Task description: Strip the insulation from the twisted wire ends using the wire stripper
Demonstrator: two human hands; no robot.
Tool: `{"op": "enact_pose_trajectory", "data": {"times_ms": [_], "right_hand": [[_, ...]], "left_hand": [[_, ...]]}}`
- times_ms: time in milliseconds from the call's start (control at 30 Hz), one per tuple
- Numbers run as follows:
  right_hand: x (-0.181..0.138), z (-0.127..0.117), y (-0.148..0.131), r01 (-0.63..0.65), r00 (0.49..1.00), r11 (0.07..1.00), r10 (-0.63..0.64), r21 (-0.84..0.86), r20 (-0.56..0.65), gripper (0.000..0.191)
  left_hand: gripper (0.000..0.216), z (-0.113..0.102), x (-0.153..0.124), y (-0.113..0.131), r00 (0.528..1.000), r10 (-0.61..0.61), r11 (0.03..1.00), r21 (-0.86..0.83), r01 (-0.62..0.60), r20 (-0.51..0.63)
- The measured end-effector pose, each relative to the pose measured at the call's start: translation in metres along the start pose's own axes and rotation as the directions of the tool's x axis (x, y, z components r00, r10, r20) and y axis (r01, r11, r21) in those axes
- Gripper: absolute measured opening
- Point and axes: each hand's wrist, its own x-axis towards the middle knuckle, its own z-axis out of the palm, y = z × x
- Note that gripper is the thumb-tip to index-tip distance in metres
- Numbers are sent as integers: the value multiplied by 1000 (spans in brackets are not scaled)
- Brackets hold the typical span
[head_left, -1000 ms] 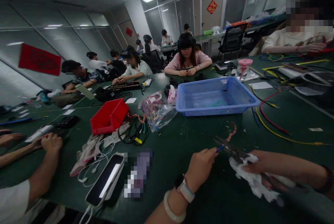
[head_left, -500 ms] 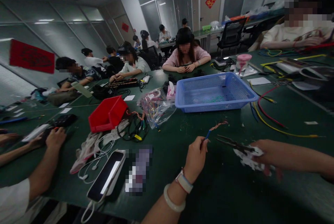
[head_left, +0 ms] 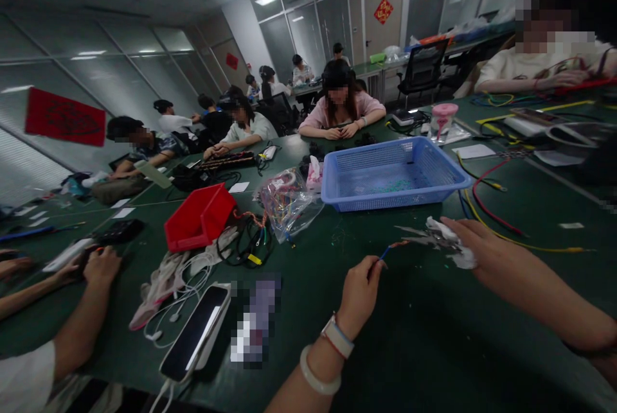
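Note:
Between the thumb and fingers of my left hand (head_left: 361, 291) is a short blue wire (head_left: 384, 252), its bare copper strands pointing right. My right hand (head_left: 470, 243) grips scissors (head_left: 429, 239) whose handles are wrapped in something white, like tissue. The scissor blades point left, parted, with the copper end of the wire at or between them; whether they touch it I cannot tell. Just beyond both hands lies a blue plastic basket (head_left: 400, 200) with small green bits on its bottom.
Left of the basket are a clear bag of wires (head_left: 286, 198), a red bin (head_left: 200, 217), gloves (head_left: 161, 284), white earphones and a phone (head_left: 197, 333). Red and yellow cables (head_left: 520, 241) lie at right. A neighbour's hands (head_left: 99, 265) are at far left; other people sit around.
My right hand has moved up and left, bringing the scissors to the copper end of the wire. My left hand has stayed nearly in place.

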Motion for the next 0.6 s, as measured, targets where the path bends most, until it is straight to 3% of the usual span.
{"op": "enact_pose_trajectory", "data": {"times_ms": [100,367,600], "right_hand": [[5,6,-9,44,998,999,-45,-24,-37,69],[-2,40,2,131,970,988,-143,-76,-194,62],[-7,51,5,180,949,966,-219,-183,-225,53]], "left_hand": [[29,2,0,-1,1000,8,1000,0,-8,13],[30,3,-1,-2,998,24,997,67,-28,57],[27,3,0,1,994,84,988,124,-93,72]]}}
